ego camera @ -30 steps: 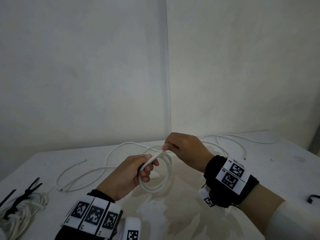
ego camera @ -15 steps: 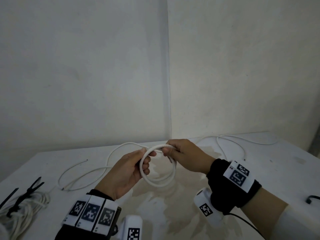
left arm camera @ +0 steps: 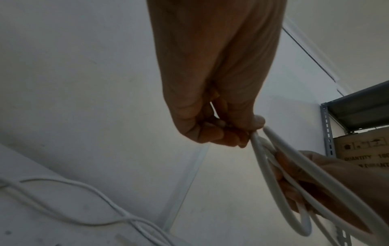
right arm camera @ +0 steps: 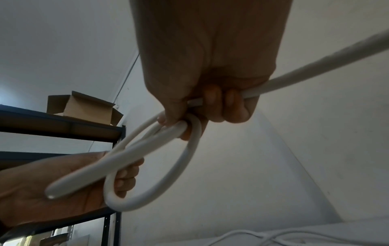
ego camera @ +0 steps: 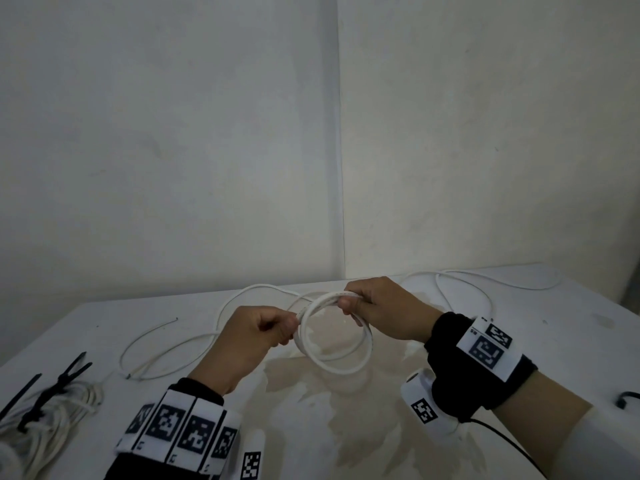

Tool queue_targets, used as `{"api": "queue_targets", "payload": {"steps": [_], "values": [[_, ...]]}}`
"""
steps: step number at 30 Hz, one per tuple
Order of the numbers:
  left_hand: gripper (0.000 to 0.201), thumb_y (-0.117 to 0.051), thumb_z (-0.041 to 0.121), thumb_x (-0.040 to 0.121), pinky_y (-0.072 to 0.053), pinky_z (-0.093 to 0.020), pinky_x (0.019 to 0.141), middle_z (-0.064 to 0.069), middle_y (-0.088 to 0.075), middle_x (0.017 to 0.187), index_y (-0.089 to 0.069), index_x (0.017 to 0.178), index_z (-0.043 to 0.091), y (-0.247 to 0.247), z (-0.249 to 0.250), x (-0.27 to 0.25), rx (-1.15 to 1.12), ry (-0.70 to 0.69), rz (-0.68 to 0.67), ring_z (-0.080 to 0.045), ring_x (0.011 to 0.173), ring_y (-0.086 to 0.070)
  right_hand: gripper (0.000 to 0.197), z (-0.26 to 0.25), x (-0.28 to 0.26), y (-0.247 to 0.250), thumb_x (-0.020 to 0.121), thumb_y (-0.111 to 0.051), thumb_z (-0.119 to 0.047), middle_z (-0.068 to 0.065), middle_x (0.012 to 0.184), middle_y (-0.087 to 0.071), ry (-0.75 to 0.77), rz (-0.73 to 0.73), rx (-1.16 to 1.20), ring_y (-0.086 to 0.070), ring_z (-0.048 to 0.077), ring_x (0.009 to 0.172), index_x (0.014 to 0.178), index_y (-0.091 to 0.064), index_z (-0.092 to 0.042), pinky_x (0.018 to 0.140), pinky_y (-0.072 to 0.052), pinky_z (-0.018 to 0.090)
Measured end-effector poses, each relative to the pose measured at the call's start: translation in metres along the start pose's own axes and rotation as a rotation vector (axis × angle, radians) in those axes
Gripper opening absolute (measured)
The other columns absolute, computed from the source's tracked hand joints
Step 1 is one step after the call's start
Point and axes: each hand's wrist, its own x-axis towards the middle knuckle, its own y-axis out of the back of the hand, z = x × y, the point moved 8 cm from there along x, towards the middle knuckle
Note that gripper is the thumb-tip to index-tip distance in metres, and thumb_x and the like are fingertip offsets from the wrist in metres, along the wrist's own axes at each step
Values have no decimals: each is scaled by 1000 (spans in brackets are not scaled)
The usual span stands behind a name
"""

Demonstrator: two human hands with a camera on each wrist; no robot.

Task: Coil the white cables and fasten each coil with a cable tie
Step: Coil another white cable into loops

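A small coil of white cable hangs above the white table, held between both hands. My left hand pinches the coil's left side. My right hand grips the coil's top, fingers curled round the strands. The cable's free length runs out of my right fist toward the table's far right. A second loose white cable lies on the table to the left.
A finished white coil bound with black cable ties lies at the front left edge. A black cord end shows at the right edge. Walls meet in a corner behind the table. Metal shelving with cardboard boxes stands nearby.
The coil has turned from edge-on to a round open loop facing me. My left hand shifted from gripping through the loop to pinching its left side; my right hand moved along the top.
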Motion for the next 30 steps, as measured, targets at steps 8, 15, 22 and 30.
{"api": "queue_targets", "payload": {"steps": [8, 15, 22, 30], "values": [[32, -47, 19, 95, -49, -21, 72, 7, -68, 67, -71, 77, 9, -12, 1, 5, -24, 61, -100, -2, 68, -61, 31, 7, -2, 4, 94, -49, -29, -7, 58, -52, -64, 53, 30, -45, 6, 53, 64, -48, -26, 59, -38, 23], [34, -44, 36, 91, -54, -18, 64, -5, -68, 69, -60, 91, 7, -41, 15, 0, -133, 127, -219, -10, 61, -65, 33, -1, 0, -2, 94, -48, -31, -3, 62, -54, -46, 35, -81, -46, 13, 58, 61, -43, -29, 60, -37, 27], [32, -38, 31, 93, -46, -19, 51, 8, -36, 48, -55, 82, 6, -48, 17, -2, -458, 176, -218, -5, 41, -35, 31, -7, -2, 5, 93, -51, -28, -10, 57, -52, -41, 33, 14, -46, 9, 55, 62, -48, -27, 61, -37, 26], [37, -34, 32, 96, -43, -21, 56, 11, -32, 48, -52, 75, 8, -42, 14, -2, -212, 89, -182, -5, 44, -33, 25, -4, -5, 1, 90, -57, -31, -5, 63, -56, -54, -10, 77, -49, 12, 61, 66, -58, -24, 62, -39, 29]]}}
